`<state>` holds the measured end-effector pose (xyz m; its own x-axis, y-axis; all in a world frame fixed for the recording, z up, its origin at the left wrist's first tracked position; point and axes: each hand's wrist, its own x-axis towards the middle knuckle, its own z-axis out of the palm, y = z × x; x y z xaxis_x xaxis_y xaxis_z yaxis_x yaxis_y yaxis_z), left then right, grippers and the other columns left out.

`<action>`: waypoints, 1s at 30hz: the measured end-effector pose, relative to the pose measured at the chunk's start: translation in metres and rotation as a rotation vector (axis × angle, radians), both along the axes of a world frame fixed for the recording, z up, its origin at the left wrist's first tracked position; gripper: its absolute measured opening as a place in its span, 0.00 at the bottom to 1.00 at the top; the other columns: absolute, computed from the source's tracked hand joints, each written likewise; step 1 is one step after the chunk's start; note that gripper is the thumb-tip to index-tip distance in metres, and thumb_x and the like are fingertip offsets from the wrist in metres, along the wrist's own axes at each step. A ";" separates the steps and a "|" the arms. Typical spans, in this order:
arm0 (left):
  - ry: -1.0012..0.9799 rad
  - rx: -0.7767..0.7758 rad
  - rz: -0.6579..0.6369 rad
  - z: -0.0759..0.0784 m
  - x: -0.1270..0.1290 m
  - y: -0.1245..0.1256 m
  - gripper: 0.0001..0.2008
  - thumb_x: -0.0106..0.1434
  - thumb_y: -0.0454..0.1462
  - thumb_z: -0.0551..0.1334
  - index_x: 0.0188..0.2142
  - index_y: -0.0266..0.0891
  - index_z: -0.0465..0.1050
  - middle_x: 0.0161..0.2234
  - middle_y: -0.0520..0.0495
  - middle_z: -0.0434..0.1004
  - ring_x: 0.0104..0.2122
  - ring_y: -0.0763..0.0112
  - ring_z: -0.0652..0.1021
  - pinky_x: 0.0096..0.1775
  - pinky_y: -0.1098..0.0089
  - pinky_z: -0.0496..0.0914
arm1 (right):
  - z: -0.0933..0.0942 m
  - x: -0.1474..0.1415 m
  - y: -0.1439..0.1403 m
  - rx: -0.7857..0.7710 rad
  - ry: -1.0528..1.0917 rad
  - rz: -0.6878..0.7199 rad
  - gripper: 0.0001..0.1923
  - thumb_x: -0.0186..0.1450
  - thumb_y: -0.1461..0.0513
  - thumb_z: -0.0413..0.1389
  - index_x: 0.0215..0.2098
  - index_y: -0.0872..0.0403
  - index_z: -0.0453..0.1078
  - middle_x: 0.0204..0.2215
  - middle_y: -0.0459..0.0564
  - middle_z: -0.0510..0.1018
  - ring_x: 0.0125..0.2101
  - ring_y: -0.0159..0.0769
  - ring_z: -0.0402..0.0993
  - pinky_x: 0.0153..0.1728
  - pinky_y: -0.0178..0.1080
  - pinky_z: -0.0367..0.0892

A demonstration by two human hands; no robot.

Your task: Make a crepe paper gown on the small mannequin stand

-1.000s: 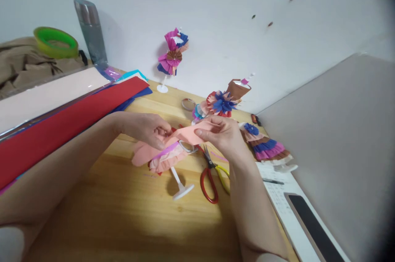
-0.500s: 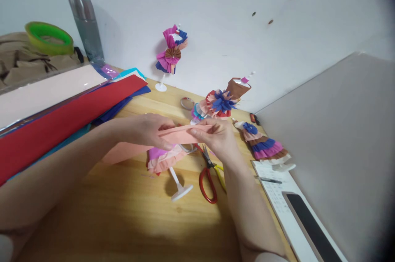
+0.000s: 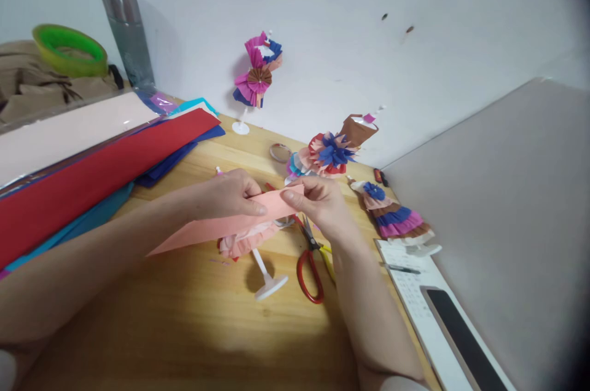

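Note:
Between both hands a long peach crepe paper strip (image 3: 203,230) is stretched, its loose end hanging to the lower left. My left hand (image 3: 235,194) pinches it near the middle, thumb on the front. At the strip's right end my right hand (image 3: 318,200) grips it between thumb and fingers. Behind and below the strip lies a small dress form (image 3: 270,286) on its side, with a ruffled pink paper skirt (image 3: 249,240), partly hidden. Red-handled scissors (image 3: 310,274) lie just below my right hand, beside a yellow-handled tool (image 3: 328,265).
Coloured paper sheets (image 3: 106,176) lie at left, near a bottle (image 3: 131,40) and a green tape roll (image 3: 69,50). Dressed forms stand at the back (image 3: 258,80) and centre right (image 3: 334,151); another dress (image 3: 396,216) lies at right. A phone (image 3: 465,335) and pen (image 3: 403,268) rest on paper.
The strip has turned its flat face more toward me and its loose end shows more clearly. My left hand has shifted slightly to the right along it; my right hand has barely moved.

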<state>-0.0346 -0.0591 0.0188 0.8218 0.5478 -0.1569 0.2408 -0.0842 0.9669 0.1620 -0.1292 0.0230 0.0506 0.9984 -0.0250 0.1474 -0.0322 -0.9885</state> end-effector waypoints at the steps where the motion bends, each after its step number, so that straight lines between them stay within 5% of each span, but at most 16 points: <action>1: 0.009 0.020 0.002 -0.001 0.000 0.000 0.12 0.51 0.39 0.63 0.16 0.38 0.66 0.11 0.57 0.59 0.14 0.77 0.61 0.20 0.74 0.52 | 0.000 0.000 0.000 0.004 -0.003 0.005 0.14 0.47 0.54 0.68 0.22 0.55 0.73 0.18 0.44 0.73 0.19 0.28 0.64 0.22 0.33 0.60; 7: 0.093 0.169 0.038 -0.001 0.001 0.000 0.14 0.52 0.39 0.62 0.15 0.38 0.64 0.11 0.56 0.58 0.14 0.77 0.61 0.19 0.73 0.52 | 0.000 0.001 -0.001 0.023 -0.099 0.030 0.16 0.50 0.52 0.67 0.24 0.56 0.72 0.20 0.44 0.73 0.21 0.28 0.63 0.23 0.32 0.58; 16: 0.164 0.144 0.047 0.003 0.008 -0.002 0.13 0.50 0.41 0.63 0.19 0.39 0.60 0.14 0.58 0.56 0.17 0.78 0.58 0.21 0.72 0.47 | -0.011 -0.001 0.003 0.024 -0.153 -0.004 0.17 0.50 0.53 0.66 0.21 0.55 0.67 0.16 0.40 0.65 0.18 0.26 0.57 0.19 0.32 0.52; 24: 0.167 0.142 0.142 0.000 0.011 -0.002 0.13 0.47 0.41 0.62 0.18 0.39 0.60 0.16 0.57 0.54 0.19 0.78 0.57 0.22 0.72 0.47 | -0.007 -0.005 0.004 0.012 0.045 0.035 0.19 0.44 0.54 0.71 0.29 0.54 0.73 0.24 0.44 0.77 0.24 0.32 0.70 0.27 0.35 0.65; 30: 0.178 0.182 0.006 -0.007 0.008 0.007 0.16 0.47 0.45 0.64 0.18 0.38 0.62 0.16 0.57 0.54 0.20 0.77 0.59 0.23 0.72 0.49 | -0.009 0.000 0.006 0.038 0.067 -0.038 0.16 0.43 0.57 0.72 0.24 0.55 0.73 0.21 0.43 0.76 0.21 0.31 0.69 0.26 0.35 0.65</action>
<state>-0.0268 -0.0518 0.0117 0.7868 0.5847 -0.1978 0.4073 -0.2510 0.8782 0.1621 -0.1233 0.0135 0.0876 0.9961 0.0085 0.0800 0.0014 -0.9968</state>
